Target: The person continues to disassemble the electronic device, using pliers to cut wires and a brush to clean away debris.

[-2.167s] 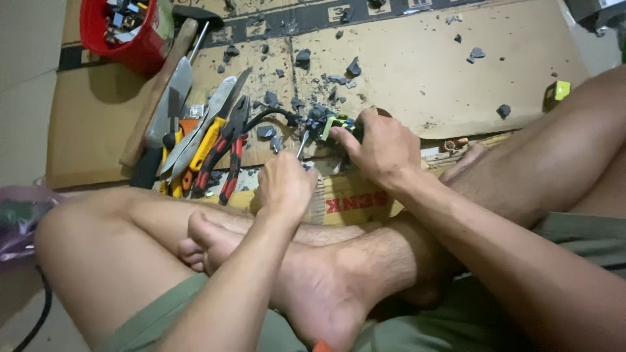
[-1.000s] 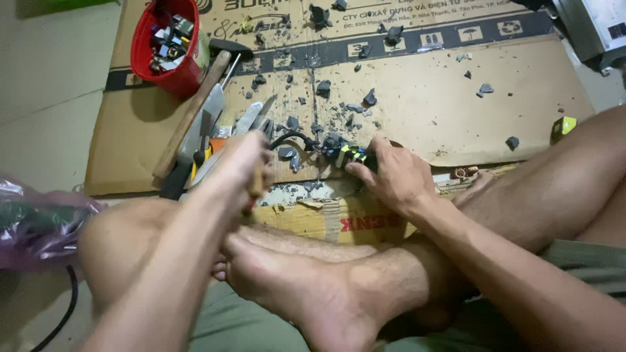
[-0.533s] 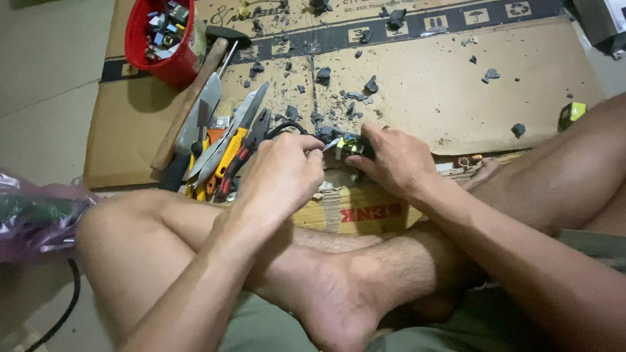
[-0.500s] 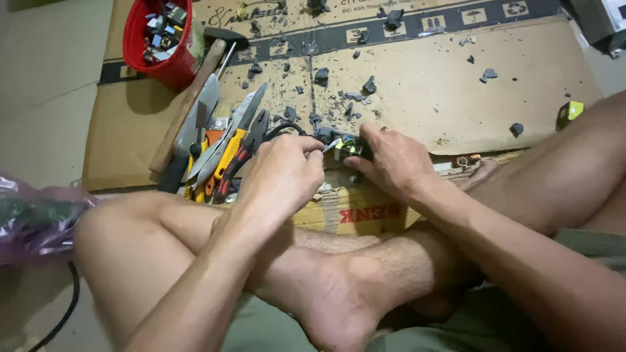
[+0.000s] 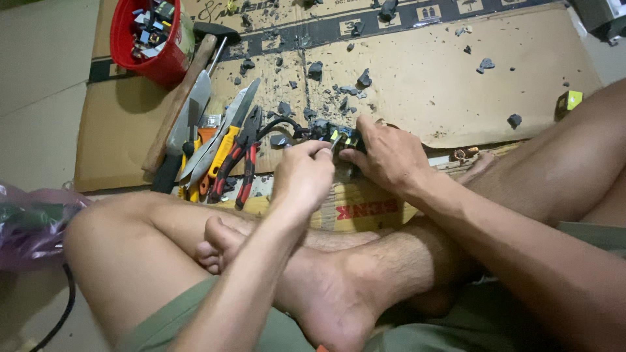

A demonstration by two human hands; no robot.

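Observation:
I sit cross-legged on the floor over a sheet of cardboard. My right hand presses down on a small dark electronic part with green bits and a black cable. My left hand is closed on a thin metal tool whose tip pokes at that part. The part's underside is hidden by my fingers.
Left of my hands lie red-handled pliers, an orange-handled cutter, several blades and a wooden-handled hammer. A red tub of small parts stands far left. Grey broken fragments litter the cardboard. A purple bag lies by my left knee.
My left hand swung off to the left over the tools, then came back to the dark part holding a thin tool. My right hand stayed on the part throughout.

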